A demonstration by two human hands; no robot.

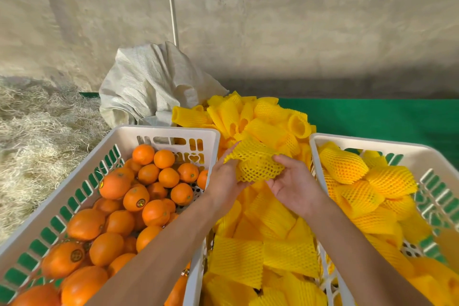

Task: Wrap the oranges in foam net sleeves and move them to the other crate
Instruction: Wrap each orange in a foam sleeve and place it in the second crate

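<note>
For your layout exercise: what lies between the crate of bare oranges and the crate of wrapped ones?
The head view shows a heap of yellow foam net sleeves between them, with both hands working one sleeve above it.

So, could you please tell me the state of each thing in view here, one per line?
Left hand: gripping the sleeve's left side.
Right hand: pinching the sleeve's right side.
Foam sleeve: stretched between both hands; whether an orange is inside cannot be told.
Left crate: holds bare oranges.
Right crate: holds wrapped oranges.
Sleeve pile: loose between the crates.
White sack: slumped, crumpled.
</note>
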